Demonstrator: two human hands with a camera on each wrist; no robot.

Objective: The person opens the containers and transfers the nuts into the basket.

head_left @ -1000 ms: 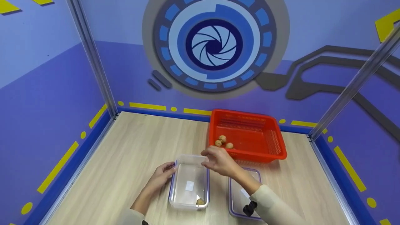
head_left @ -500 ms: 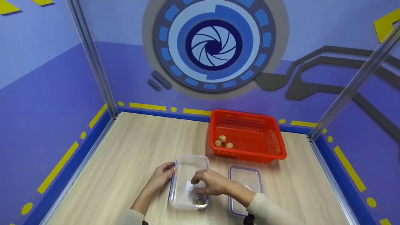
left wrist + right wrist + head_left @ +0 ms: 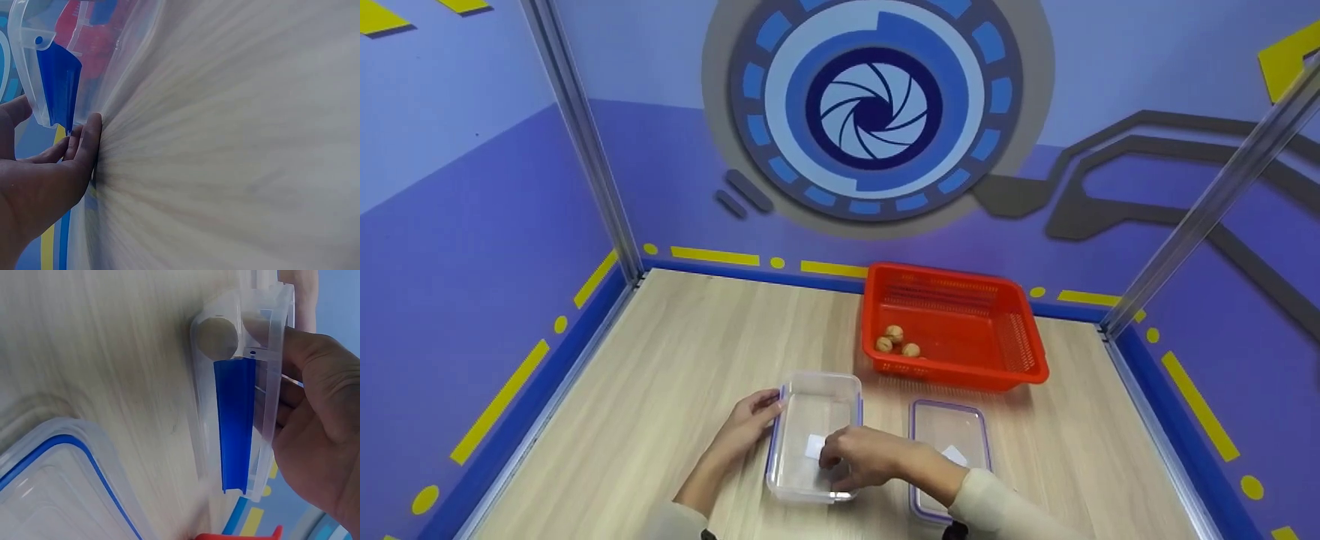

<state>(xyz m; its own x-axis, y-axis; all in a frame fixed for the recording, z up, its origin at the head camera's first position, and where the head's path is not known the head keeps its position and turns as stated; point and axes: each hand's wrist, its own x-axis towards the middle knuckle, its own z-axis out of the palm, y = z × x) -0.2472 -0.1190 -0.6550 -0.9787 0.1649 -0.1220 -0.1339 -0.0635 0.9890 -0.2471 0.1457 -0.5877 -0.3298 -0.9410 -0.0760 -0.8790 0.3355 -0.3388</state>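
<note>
A clear plastic container (image 3: 802, 480) with blue side clips stands at the front middle of the table. Against its left wall rests my left hand (image 3: 746, 427), thumb at the rim and fingers extended low along the side, as the left wrist view (image 3: 50, 174) shows. My right hand (image 3: 866, 456) reaches down into the container's near right corner with bent fingers. Through the plastic in the right wrist view, a walnut (image 3: 216, 338) lies in that corner with my thumb right beside it. In the head view my hand hides the walnut; I cannot tell whether my fingers grip it.
A red plastic basket (image 3: 982, 375) with several walnuts (image 3: 893, 333) in its near left corner stands at the back right. The container's clear lid (image 3: 949, 427) with a blue rim lies under my right forearm. Printed walls (image 3: 697, 127) enclose the table (image 3: 690, 337).
My right hand has moved from beside the basket's near edge leftward and down into the container, covering the walnut there. My left hand and the containers have stayed in place.
</note>
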